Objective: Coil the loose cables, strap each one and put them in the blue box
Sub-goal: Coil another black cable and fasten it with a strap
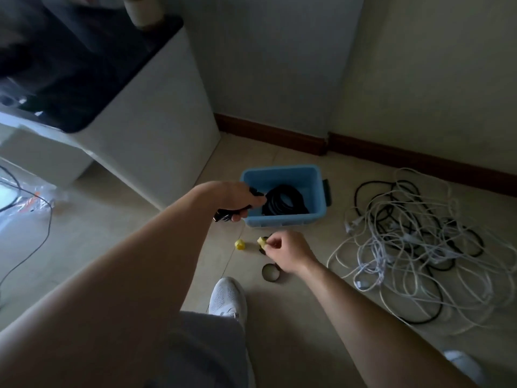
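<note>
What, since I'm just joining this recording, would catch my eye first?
A big tangle of white and black cables sprawls on the floor at right. In the middle, the left hand grips the end of a coiled black cable lying in the blue box, while the right hand pinches a yellow strap just in front of it.

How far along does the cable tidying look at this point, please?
One black coil sits in the blue box. The left hand grips black plug ends at the box's rim; the right hand pinches a yellow strap. The tangle of white and black cables on the floor lies uncoiled.
</note>
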Demonstrator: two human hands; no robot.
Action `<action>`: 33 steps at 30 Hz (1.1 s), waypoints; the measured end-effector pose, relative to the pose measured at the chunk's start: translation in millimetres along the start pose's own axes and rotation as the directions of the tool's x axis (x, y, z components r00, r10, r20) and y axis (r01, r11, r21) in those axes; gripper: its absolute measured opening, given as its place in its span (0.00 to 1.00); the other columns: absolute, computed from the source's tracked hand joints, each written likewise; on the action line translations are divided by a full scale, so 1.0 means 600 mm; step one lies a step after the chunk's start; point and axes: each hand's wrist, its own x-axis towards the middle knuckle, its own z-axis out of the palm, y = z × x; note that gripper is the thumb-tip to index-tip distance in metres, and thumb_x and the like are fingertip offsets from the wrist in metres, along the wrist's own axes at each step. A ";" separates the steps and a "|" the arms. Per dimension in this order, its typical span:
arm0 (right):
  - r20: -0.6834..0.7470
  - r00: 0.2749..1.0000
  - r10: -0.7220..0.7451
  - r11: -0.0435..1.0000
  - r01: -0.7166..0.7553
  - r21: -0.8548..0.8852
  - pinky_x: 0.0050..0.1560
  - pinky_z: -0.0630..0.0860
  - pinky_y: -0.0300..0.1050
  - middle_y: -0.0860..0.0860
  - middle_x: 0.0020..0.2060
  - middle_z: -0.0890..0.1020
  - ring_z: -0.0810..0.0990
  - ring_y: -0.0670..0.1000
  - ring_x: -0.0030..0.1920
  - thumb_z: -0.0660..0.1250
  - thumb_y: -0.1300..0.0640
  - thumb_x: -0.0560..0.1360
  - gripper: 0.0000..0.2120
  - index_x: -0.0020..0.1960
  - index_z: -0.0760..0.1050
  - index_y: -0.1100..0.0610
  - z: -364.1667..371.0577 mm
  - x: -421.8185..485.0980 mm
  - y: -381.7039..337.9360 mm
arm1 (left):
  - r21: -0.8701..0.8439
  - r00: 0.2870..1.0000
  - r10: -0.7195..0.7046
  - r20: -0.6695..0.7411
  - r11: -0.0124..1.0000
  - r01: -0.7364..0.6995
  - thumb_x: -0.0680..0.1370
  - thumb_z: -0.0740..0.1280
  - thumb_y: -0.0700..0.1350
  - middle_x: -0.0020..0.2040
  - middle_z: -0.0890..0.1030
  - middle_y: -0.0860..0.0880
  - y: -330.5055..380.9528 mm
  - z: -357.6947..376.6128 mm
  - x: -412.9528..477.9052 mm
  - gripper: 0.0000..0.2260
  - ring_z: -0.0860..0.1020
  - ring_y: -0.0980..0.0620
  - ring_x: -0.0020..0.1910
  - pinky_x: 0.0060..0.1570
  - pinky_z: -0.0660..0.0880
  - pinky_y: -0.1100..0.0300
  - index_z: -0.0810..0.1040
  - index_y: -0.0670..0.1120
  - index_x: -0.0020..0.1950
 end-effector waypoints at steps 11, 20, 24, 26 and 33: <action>-0.085 0.996 0.028 0.677 0.044 0.734 0.41 0.75 0.41 0.49 0.38 0.81 0.77 0.47 0.41 0.72 0.57 0.76 0.04 0.49 0.82 0.56 -0.291 -0.165 -0.130 | -0.124 0.890 0.270 -0.366 0.934 -0.334 0.82 0.60 0.59 0.32 0.77 0.46 0.194 0.018 -0.190 0.21 0.74 0.47 0.28 0.26 0.71 0.59 0.77 0.42 0.45; -0.229 0.973 -0.021 0.557 0.202 0.805 0.43 0.80 0.47 0.51 0.37 0.84 0.83 0.48 0.35 0.65 0.61 0.80 0.03 0.51 0.78 0.56 -0.430 -0.315 -0.206 | -0.329 0.747 0.467 -0.473 0.693 -0.641 0.82 0.65 0.53 0.36 0.76 0.42 0.303 0.085 -0.320 0.17 0.73 0.47 0.30 0.38 0.72 0.52 0.78 0.39 0.47; -0.285 0.959 0.007 0.470 0.248 0.847 0.37 0.82 0.45 0.53 0.38 0.83 0.81 0.48 0.32 0.66 0.63 0.78 0.04 0.52 0.78 0.60 -0.432 -0.343 -0.205 | -0.389 0.706 0.528 -0.472 0.594 -0.704 0.82 0.65 0.48 0.32 0.71 0.44 0.315 0.123 -0.353 0.12 0.70 0.50 0.26 0.32 0.68 0.56 0.74 0.40 0.45; -0.305 0.952 0.030 0.435 0.262 0.861 0.35 0.82 0.43 0.52 0.35 0.82 0.80 0.47 0.30 0.67 0.63 0.77 0.03 0.50 0.79 0.60 -0.425 -0.344 -0.201 | -0.357 0.694 0.550 -0.464 0.601 -0.715 0.83 0.64 0.44 0.32 0.69 0.43 0.320 0.136 -0.360 0.10 0.68 0.51 0.25 0.29 0.67 0.59 0.73 0.40 0.45; -0.255 0.966 0.032 0.353 0.228 0.907 0.32 0.80 0.42 0.50 0.31 0.78 0.75 0.46 0.29 0.64 0.64 0.80 0.05 0.47 0.75 0.57 -0.454 -0.322 -0.198 | -0.266 0.687 0.498 -0.530 0.672 -0.691 0.81 0.65 0.41 0.34 0.70 0.42 0.332 0.113 -0.334 0.07 0.69 0.51 0.26 0.27 0.66 0.60 0.75 0.39 0.45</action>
